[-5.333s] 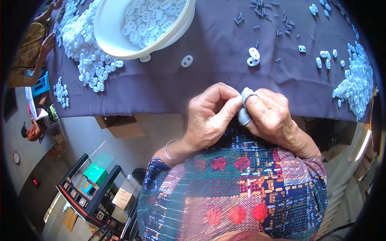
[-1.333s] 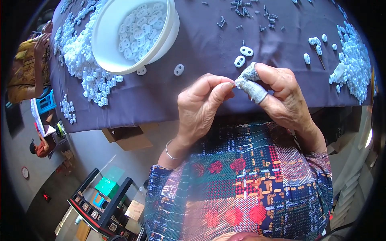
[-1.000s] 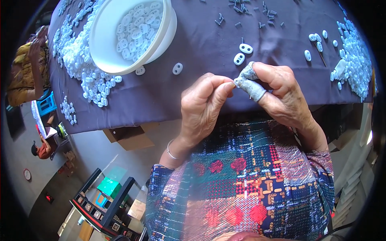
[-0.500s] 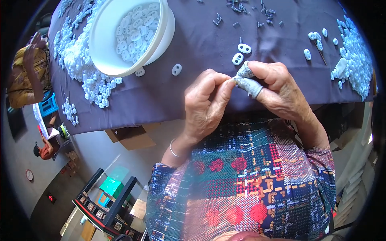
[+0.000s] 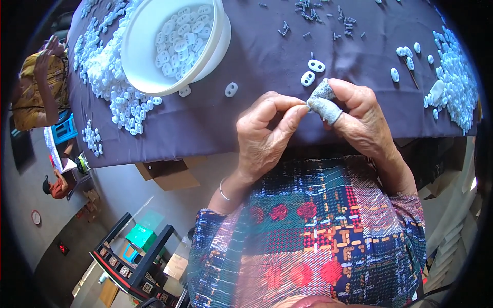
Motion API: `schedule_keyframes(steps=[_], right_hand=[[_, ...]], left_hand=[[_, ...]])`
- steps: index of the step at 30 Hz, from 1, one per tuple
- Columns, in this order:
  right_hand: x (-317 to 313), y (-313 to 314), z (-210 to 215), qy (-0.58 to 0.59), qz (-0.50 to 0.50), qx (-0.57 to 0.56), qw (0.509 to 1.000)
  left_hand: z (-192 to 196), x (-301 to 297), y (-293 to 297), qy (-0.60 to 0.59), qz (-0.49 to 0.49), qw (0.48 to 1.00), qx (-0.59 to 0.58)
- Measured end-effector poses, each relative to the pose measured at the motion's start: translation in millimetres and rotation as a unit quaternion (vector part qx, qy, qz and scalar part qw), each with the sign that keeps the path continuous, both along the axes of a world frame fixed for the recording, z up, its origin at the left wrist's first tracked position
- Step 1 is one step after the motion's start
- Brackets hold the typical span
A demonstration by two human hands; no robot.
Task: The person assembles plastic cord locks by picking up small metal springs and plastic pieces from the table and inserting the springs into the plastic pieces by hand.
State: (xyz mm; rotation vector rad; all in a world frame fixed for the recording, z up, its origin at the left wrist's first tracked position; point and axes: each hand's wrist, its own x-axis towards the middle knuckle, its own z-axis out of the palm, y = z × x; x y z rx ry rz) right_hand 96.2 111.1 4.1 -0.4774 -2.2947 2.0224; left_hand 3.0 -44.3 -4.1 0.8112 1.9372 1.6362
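Note:
My left hand (image 5: 265, 131) is closed, thumb and forefinger pinched together just above the near edge of the cloth. Its fingertips meet those of my right hand (image 5: 354, 113), also closed in a pinch. Grey cloth finger covers (image 5: 327, 109) wrap the right thumb and forefinger. Whatever sits between the fingertips is too small and hidden to name. Just beyond lie two white oval pieces with two holes each (image 5: 316, 65), and a small dark coil spring (image 5: 311, 55) stands by the farther one. A single white oval piece (image 5: 231, 89) rests left of them.
A white tub (image 5: 131, 64) holds many two-holed pieces. Heaps of small white plastic parts lie left (image 5: 100, 64) and right (image 5: 454, 84). Loose springs (image 5: 308, 13) are scattered at the back. A thin rod (image 5: 412, 77) lies right. Another person in yellow (image 5: 43, 84) is at far left.
The view has shifted slightly, so the table and its parts appear a little to the right. Both hands keep their pinch, fingertips together, with the right fingers turned slightly.

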Motion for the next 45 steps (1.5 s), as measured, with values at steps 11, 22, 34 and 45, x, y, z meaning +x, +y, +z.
schedule_keyframes(steps=[11, 22, 34, 45], right_hand=[[2, -16, 3, 0.018, -0.031, 0.008, 0.999], [8, -26, 9, 0.014, -0.062, -0.26, 0.963], [0, -29, 8, -0.032, -0.121, -0.186, 0.975], [7, -19, 6, -0.029, -0.116, -0.192, 0.974]], left_hand=[[7, 4, 2, -0.103, 0.055, 0.993, 0.004], [10, 6, -1, -0.186, 0.049, 0.98, 0.058], [7, 7, 3, -0.135, 0.109, 0.984, 0.027], [4, 2, 9, -0.018, 0.081, 0.996, -0.033]])
